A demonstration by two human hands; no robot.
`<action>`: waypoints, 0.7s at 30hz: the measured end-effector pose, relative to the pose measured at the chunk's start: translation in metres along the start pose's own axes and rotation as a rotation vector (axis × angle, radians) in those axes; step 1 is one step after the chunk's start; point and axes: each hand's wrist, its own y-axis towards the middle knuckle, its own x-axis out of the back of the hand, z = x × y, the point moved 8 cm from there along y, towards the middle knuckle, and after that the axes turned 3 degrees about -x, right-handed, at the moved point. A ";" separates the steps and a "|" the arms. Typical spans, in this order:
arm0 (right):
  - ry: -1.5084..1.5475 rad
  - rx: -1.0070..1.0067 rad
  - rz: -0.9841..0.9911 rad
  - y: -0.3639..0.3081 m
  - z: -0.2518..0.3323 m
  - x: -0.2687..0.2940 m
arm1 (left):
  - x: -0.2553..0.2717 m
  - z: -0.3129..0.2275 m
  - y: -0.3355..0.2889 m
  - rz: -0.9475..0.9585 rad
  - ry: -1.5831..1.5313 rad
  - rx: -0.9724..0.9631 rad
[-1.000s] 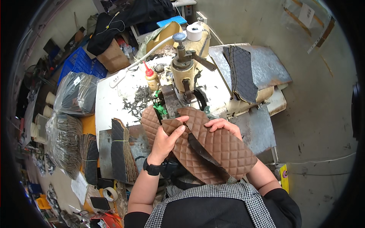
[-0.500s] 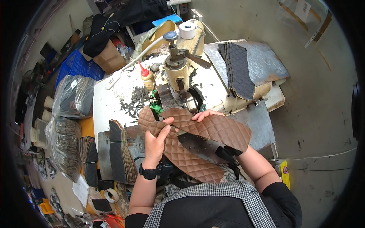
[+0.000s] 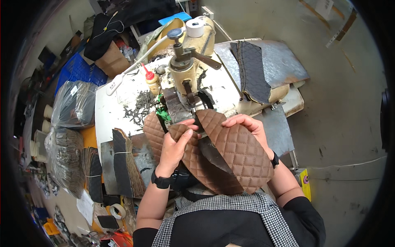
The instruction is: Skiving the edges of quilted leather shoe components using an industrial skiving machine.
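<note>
- I have the left hand [image 3: 175, 145] pinching one brown quilted panel [image 3: 192, 157];
- right hand [image 3: 252, 126] grasping a second panel [image 3: 245, 154];
- seemingly a parting step; next move calls for steady edges

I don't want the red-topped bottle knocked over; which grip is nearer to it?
Left. The left grip is on the near side of the bottle, slightly to its right; the right grip is nearside too, but much farther right.
</note>
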 end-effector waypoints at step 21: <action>-0.753 0.309 -0.538 0.020 0.066 0.070 | 0.024 -0.009 -0.015 -0.145 -0.093 -0.039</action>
